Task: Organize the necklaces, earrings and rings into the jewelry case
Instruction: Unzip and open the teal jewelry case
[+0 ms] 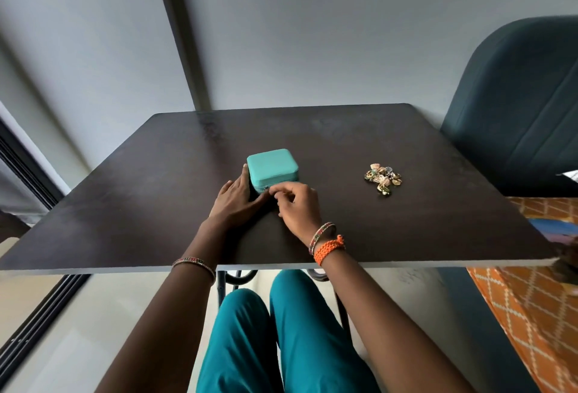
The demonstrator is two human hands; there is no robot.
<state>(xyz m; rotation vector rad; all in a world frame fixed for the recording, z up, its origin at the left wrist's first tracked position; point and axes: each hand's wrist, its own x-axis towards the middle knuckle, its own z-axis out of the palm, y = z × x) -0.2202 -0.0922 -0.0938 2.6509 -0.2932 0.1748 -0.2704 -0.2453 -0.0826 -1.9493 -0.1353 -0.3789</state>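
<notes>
Soft, dim daylight; sharp centre; wide-angle bending at edges.

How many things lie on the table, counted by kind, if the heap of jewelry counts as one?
Jewelry case, turquoise, closed: 1
Jewelry heap, pieces too small to count: 1
Hands at the case: 2, left hand and right hand
Total: 4

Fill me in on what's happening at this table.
A person sits at a dark table with a closed teal jewelry case. The left hand rests flat against the case's left side, steadying it, while the right hand pinches the zipper pull at its front. A pile of jewelry waits, untouched, to the right.
</notes>
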